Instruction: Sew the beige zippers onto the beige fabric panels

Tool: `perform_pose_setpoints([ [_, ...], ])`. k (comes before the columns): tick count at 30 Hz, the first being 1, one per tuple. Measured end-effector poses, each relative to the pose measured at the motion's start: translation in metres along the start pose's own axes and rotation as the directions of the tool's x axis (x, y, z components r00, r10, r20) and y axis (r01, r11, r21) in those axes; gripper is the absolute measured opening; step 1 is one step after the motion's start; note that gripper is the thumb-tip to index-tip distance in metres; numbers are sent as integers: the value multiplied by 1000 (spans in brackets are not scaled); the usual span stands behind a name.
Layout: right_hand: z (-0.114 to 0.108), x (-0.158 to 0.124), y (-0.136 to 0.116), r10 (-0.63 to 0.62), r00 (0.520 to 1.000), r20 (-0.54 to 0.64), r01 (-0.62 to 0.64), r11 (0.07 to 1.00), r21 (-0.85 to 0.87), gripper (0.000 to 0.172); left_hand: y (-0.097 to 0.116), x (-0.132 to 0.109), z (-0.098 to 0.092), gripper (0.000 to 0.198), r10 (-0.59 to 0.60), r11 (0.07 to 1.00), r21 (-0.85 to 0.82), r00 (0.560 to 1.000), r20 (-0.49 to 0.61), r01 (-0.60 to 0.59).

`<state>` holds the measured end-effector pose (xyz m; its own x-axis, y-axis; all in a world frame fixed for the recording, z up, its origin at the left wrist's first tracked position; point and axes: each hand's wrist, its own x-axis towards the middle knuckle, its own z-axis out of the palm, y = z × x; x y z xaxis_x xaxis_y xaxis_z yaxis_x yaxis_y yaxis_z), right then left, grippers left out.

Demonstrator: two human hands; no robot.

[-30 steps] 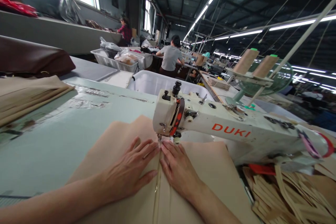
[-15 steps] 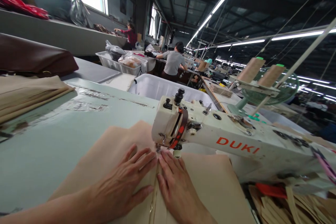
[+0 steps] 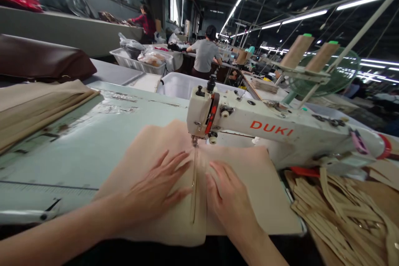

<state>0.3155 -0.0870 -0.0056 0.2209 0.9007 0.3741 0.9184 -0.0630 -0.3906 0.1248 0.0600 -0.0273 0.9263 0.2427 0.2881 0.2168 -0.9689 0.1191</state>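
Observation:
A beige leather-like panel (image 3: 249, 162) lies under the needle and presser foot (image 3: 195, 141) of a white sewing machine (image 3: 233, 118) marked DUKI. Down the panel's middle runs a narrow slot with a zipper (image 3: 193, 191), its small metal pull showing. My left hand (image 3: 149, 193) rests on the panel left of the zipper, palm down with fingers spread. To the right of the zipper, my right hand (image 3: 232, 199) touches the panel, its fingers slightly bent and thumb apart. Neither hand touches the presser foot.
Beige pieces (image 3: 40, 104) are stacked at the left, before a dark brown leather item (image 3: 46, 58). Beige strips (image 3: 339, 208) pile up at the right. A white bin (image 3: 174, 85) stands behind the machine; thread cones (image 3: 296, 50) rise at the right. Two people work farther back.
Both hands have moved back from the needle, and the right has shifted away from the zipper with its fingers more bent. The view has shifted, showing more of the panel's near edge and the strips.

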Motion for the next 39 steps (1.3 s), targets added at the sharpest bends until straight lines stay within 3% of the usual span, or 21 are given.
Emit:
perform_pose_setpoints([
  [2, -6, -44, -9, 152, 975, 165, -166, 983, 74, 41, 29, -31, 1, 76, 65, 998, 27, 996, -57, -63],
  [4, 4, -84, -16, 227, 903, 365, -298, 942, 152, 43, 56, -58, 14, 90, 33, 998, 50, 993, -113, -27],
  [5, 12, -98, -18, 238, 875, 422, -360, 902, 238, 42, 66, -69, 25, 87, 34, 998, 56, 989, -141, -26],
  [8, 31, -114, -26, 186, 817, 546, -522, 639, 565, 60, 81, -83, 50, 62, 22, 996, 94, 958, -285, 5],
  [10, 25, -110, -30, 136, 762, 633, -616, 453, 644, 72, 81, -83, 47, 57, 73, 994, 103, 948, -311, -43],
  [11, 16, -106, -31, 155, 746, 647, -642, 421, 640, 73, 80, -82, 38, 62, 93, 994, 83, 950, -300, -71],
  [12, 5, -100, -32, 207, 752, 625, -641, 447, 623, 70, 78, -81, 26, 66, 106, 994, 49, 956, -274, -96],
  [14, -17, -87, -33, 334, 839, 428, -536, 636, 555, 56, 74, -78, -7, 64, 31, 998, -40, 970, -242, -42],
  [15, -23, -78, -33, 342, 897, 280, -440, 753, 489, 47, 73, -76, -24, 59, -32, 996, -85, 973, -227, 12],
  [17, -23, -58, -34, 220, 973, 64, -228, 908, 352, 28, 71, -67, -55, 45, -212, 963, -206, 961, -175, 175],
  [19, -8, -36, -33, 76, 997, 7, -75, 952, 298, 22, 70, -54, -78, 40, -334, 904, -313, 938, -95, 291],
  [22, 18, -13, -31, 1, 1000, 17, -6, 955, 296, 34, 72, -36, -100, 43, -364, 861, -381, 931, 4, 338],
  [27, 21, -31, -32, 72, 997, -17, -62, 937, 345, 29, 78, -25, -108, 42, -351, 793, -498, 931, 97, 351],
  [32, 18, -65, -33, -129, 986, 105, 86, 935, 344, 48, 78, -30, -99, 41, -351, 755, -562, 932, 91, 339],
  [37, 28, -68, -18, -149, 989, -12, 144, 932, 333, 16, 80, -32, -100, 41, -333, 764, -557, 938, 92, 326],
  [39, 28, -68, -13, -146, 987, -72, 162, 905, 393, 13, 82, -33, -100, 40, -340, 764, -556, 937, 84, 327],
])
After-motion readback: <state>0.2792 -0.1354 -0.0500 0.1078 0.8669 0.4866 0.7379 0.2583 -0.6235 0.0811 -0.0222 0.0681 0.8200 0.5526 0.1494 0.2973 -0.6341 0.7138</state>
